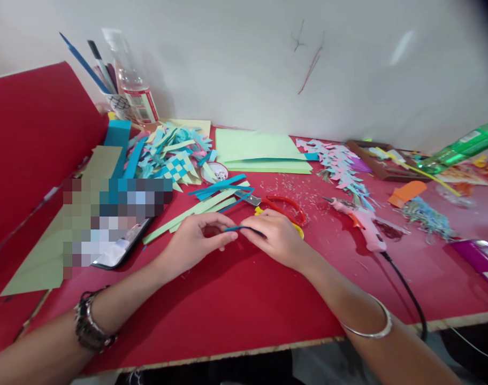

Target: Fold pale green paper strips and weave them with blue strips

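Between my two hands is a narrow blue paper strip, seen nearly edge-on above the red tabletop. My left hand pinches its left end between thumb and fingers. My right hand grips the other end, its fingers partly covering the strip. Just beyond the hands lie loose green paper strips and blue strips. Scissors with red handles rest behind my right hand, partly hidden by it; a yellow handle shows beside them.
A phone lies left. Woven paper pieces are heaped behind it, near a clear bottle. Green sheets lie by the wall. Right are a pink glue gun with a black cord, a paper chain and a green bottle.
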`<state>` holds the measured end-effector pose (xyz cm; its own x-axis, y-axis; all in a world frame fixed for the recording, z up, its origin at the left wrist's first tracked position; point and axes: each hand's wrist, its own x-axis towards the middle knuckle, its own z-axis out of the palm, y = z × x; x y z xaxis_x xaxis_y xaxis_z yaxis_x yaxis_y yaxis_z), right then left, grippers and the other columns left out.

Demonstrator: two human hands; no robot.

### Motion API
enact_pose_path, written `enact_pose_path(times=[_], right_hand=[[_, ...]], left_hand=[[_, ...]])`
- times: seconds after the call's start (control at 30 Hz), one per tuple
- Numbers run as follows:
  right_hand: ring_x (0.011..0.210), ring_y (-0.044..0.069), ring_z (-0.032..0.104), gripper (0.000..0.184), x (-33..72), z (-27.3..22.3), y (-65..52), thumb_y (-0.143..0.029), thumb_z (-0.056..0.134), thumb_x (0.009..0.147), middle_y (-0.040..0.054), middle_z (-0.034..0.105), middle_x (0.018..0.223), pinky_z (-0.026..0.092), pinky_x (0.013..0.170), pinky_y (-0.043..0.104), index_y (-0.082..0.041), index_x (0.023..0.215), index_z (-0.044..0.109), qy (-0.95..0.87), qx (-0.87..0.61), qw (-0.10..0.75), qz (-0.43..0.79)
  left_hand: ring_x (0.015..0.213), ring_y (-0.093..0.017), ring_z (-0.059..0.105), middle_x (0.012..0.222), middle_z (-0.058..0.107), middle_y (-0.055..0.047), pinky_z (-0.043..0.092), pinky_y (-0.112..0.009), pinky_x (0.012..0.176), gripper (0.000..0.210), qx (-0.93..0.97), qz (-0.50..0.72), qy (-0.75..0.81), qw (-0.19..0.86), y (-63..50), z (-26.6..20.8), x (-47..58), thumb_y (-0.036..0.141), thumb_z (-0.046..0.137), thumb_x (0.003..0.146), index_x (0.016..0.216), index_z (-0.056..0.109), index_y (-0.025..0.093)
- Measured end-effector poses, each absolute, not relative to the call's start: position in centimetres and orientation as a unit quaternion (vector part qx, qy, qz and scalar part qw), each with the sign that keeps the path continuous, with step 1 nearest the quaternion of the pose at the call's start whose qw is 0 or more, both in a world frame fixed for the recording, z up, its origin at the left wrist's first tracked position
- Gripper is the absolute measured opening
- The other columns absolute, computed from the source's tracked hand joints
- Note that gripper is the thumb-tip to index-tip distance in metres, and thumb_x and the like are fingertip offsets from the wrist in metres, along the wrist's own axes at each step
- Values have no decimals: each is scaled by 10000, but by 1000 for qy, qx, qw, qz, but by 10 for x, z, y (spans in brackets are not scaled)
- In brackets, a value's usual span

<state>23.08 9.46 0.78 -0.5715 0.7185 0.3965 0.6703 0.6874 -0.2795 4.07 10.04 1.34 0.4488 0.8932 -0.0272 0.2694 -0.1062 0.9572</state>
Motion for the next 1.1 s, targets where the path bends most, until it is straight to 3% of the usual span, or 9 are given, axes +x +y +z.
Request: enact_pose_path(times=[0.23,0.53,0.73,0.93,1.1], right_hand=[[635,117,542,228,230,10,92,-270,429,867,21,641,687,363,663,233,-158,769,602,-871,-396,278,82],[562,84,500,274,227,10,90,-321,462,850,1,591,599,330,568,189,-155,693,615,-847,-415,298,146],[484,57,414,281,225,13,89,-339,523,810,-38,484,502,300,516,181,-156,606,587,-832,-419,317,177],[532,59,476,222,226,16,89,-277,494,823,-21,553,578,346,558,164,-150,670,592,-813,-424,346,200],[561,64,506,198,228,16,91,-260,504,817,-16,587,610,356,579,166,-151,682,599,-816,-424,342,194]], left_hand=[[471,-60,524,554,607,38,422,-153,515,202,720,312,443,433,103,15,37,318,560,761,652,638,167],[543,-85,551,628,637,23,427,-174,547,195,753,306,431,391,102,12,37,355,574,746,753,654,178],[485,-75,534,592,634,15,430,-167,508,224,741,299,427,423,101,15,38,332,549,760,641,634,161],[456,-62,545,662,683,4,458,-167,530,208,711,290,418,485,107,15,35,328,554,758,688,667,169],[448,-65,546,496,629,27,454,-158,544,190,711,281,423,486,109,16,33,293,557,760,688,683,170]])
